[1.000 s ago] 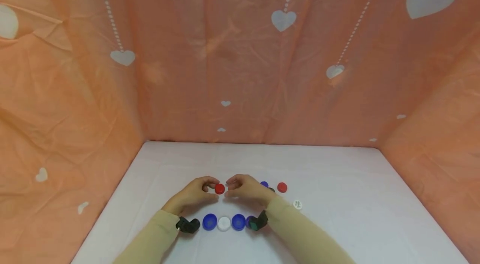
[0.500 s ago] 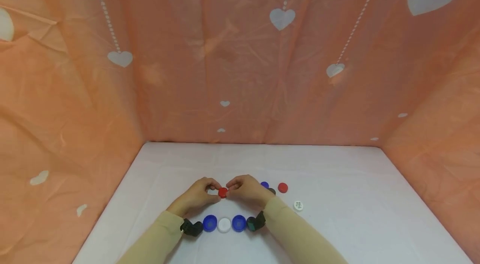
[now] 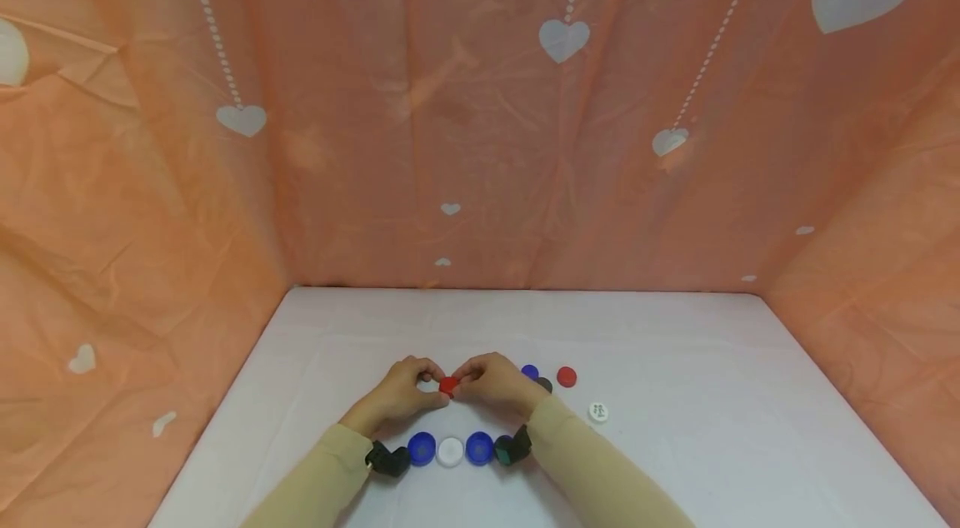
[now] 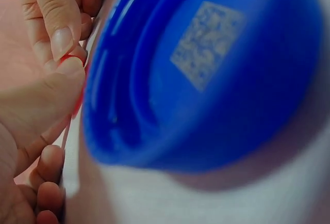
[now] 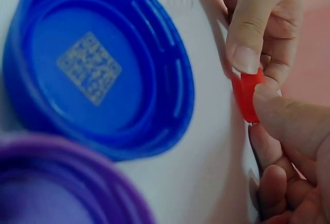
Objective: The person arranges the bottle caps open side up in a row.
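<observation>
Both hands meet on a red bottle cap (image 3: 448,386) above the middle of the white table. My left hand (image 3: 397,396) pinches it from the left with thumb and fingers, while my right hand (image 3: 497,385) grips its right side. The right wrist view shows the red cap (image 5: 250,96) tilted between the two thumbs, partly covered by them. Nearer to the body lies a row of upturned caps: a blue cap (image 3: 422,449), a white cap (image 3: 450,451) and a second blue cap (image 3: 479,448). A purple cap (image 5: 62,182) sits at the row's right end, mostly hidden in the head view.
Right of my right hand lie a small blue cap (image 3: 529,371), a dark grey cap (image 3: 544,384), another red cap (image 3: 566,376) and a white cap with a printed mark (image 3: 597,412). Orange cloth (image 3: 510,136) with white hearts walls in the table (image 3: 720,395).
The left hand has brought the red cap slightly right and nearer to the body. The right hand, apart from it at first, now grips it too. The row of caps stays put.
</observation>
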`<action>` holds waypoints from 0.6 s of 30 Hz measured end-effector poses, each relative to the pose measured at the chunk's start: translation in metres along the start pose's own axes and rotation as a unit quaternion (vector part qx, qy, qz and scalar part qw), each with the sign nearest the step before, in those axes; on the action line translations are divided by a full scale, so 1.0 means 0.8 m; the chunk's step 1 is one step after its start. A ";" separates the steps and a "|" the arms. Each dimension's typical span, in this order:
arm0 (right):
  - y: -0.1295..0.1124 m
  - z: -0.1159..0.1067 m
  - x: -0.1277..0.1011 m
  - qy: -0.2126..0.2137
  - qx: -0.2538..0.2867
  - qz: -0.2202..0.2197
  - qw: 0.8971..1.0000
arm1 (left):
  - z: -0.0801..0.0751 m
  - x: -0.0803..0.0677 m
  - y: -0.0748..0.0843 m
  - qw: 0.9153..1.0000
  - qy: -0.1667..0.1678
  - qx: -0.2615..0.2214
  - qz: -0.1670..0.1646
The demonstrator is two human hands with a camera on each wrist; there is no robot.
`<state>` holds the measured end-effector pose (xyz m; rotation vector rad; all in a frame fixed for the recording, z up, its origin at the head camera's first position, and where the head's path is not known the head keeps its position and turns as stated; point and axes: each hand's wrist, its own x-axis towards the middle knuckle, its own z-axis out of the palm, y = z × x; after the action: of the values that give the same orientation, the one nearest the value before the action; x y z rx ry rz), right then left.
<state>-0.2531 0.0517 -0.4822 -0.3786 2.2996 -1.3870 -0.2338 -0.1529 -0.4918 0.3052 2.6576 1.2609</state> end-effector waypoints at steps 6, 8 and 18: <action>0.005 -0.001 0.001 -0.007 0.007 -0.011 1.000 | -0.003 0.000 -0.002 0.998 -0.015 -0.056 0.019; 0.008 -0.001 0.001 -0.008 0.009 -0.020 1.000 | -0.005 0.001 -0.003 0.996 -0.022 -0.077 0.030; 0.006 -0.003 -0.024 0.040 -0.035 -0.067 0.996 | -0.006 -0.010 0.023 0.995 0.000 -0.063 0.083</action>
<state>-0.2380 0.0642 -0.4812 -0.5172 2.4318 -1.4116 -0.2252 -0.1470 -0.4739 0.5141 2.5829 1.4701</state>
